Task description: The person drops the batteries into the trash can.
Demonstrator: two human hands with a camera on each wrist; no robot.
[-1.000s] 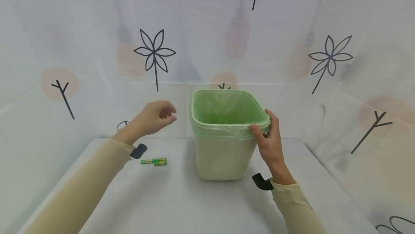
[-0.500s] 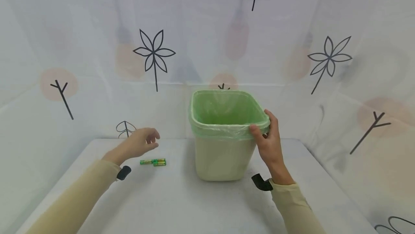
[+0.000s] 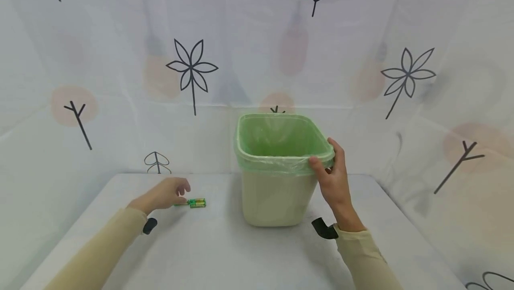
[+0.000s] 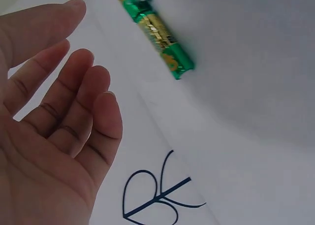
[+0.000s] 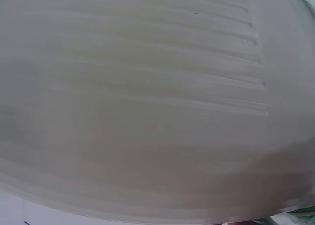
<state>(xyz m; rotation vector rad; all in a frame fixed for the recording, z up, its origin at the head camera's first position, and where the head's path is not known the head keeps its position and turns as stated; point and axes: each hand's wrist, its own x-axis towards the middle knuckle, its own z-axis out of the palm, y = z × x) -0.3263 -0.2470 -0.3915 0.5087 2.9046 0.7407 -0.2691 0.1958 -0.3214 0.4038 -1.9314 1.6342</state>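
A pale green trash bin [image 3: 277,198] stands upright on the table, with a thin translucent liner [image 3: 277,165] folded over its rim. My right hand [image 3: 331,178] grips the bin's right front corner, thumb on the front of the rim and fingers round the side. To the left, several green and gold batteries [image 3: 197,203] lie together on the tabletop. Over their left end hovers my left hand [image 3: 166,194], partly hiding them. In the left wrist view the fingers [image 4: 103,82] are loosely curled with nothing between them, and a battery [image 4: 162,38] lies beyond the fingertips.
The white table [image 3: 217,254] reaches back to a white cloth [image 3: 241,35] printed with flowers and twigs. More printed cloth hangs at both sides. The bin's ribbed wall [image 5: 162,112] fills most of the right wrist view.
My left hand has come down and left from beside the bin's rim to the batteries. The right hand keeps its grip and the bin has not moved.
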